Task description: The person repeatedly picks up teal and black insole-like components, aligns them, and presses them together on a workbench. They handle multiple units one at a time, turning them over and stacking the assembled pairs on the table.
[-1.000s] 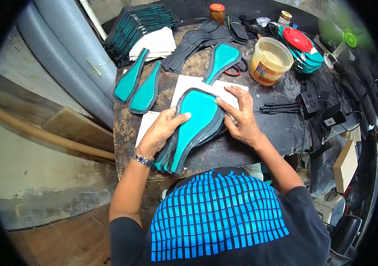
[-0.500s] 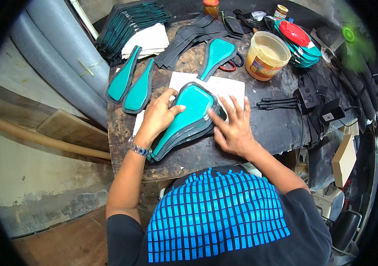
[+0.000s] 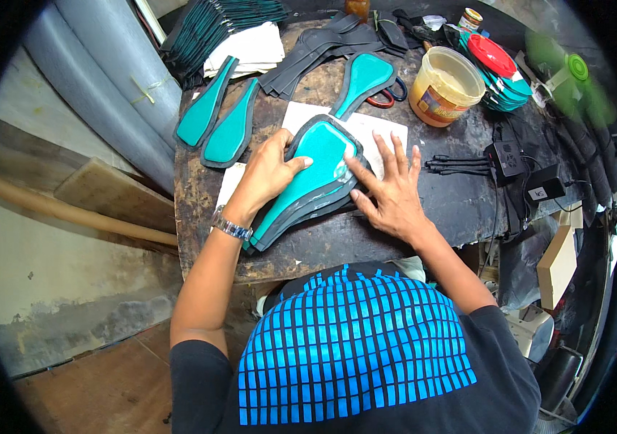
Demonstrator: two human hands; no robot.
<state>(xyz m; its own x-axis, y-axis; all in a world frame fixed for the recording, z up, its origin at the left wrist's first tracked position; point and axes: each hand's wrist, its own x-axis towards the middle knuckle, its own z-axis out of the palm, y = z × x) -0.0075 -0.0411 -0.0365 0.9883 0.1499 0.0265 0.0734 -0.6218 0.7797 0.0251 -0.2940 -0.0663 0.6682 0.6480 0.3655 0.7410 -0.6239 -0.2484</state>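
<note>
A stack of teal, black-edged paddle-shaped pieces [image 3: 308,177] lies on white paper [image 3: 373,130] on the dark worktable [image 3: 424,217]. My left hand [image 3: 268,173] grips the stack's left edge, thumb on the top piece. My right hand [image 3: 388,188] lies flat with spread fingers against the stack's right edge, fingertips touching the top piece.
Three more teal pieces [image 3: 207,112] [image 3: 230,134] [image 3: 362,79] lie further back. Behind them are black strips [image 3: 315,54], a pile of teal pieces [image 3: 214,25], scissors [image 3: 388,94], a yellow tub [image 3: 444,87], a red lid [image 3: 493,54], and black cables with a box [image 3: 503,159] to the right.
My right hand has slid from the top of the stack to its right side and spread flat. My left hand has shifted up along the left edge.
</note>
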